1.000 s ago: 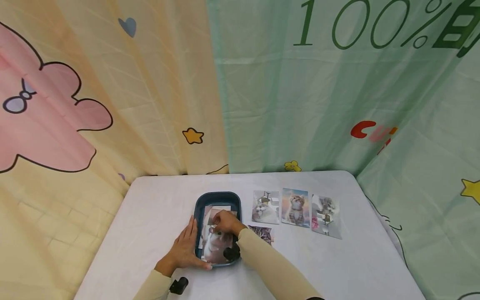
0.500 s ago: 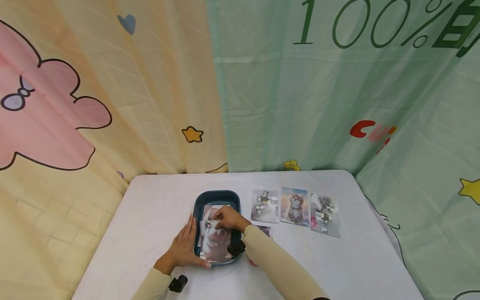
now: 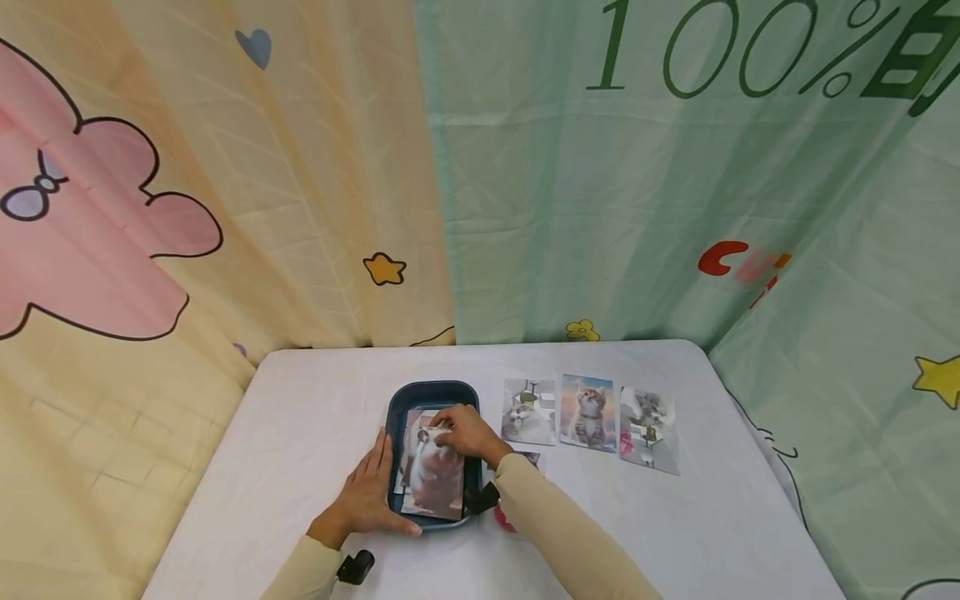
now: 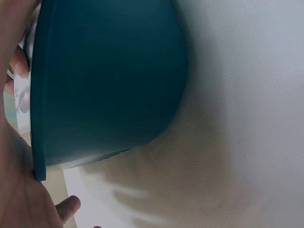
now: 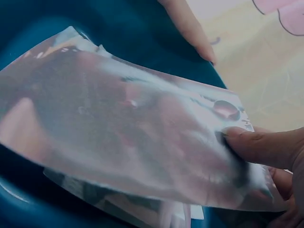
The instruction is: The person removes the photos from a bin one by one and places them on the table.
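Where the right hand (image 3: 467, 431) pinches its far edge, the glossy picture card (image 3: 435, 477) slants over the blue tray (image 3: 394, 410), within the outline of the rim. Compared with half a second earlier, the card has shifted toward the tray's far end, its near edge now standing clear of the near wall; the right hand has shifted the same way and slightly to its own right.

The grip is closed on the card: in the right wrist view the thumb (image 5: 259, 145) presses the upper face near one end, fingers lie partly hidden beneath, and the sheet bows between its ends. Below it, a second card (image 5: 121, 202) shows in the tray.

The left hand (image 3: 363, 498), unchanged in position, lies along the tray's left side, fingers extended and apart from the thumb, which rests at the near end. In the left wrist view its palm is against the rim.

To the right of the tray, three cat cards form a row on the white table (image 3: 315, 433): a grey-white card (image 3: 528, 411), a kitten card (image 3: 587, 412) and a card with a pink patch (image 3: 650, 431). Nearer, the right sleeve (image 3: 562, 533) partly covers another card (image 3: 533, 458). Printed curtains (image 3: 547, 233) stand behind.
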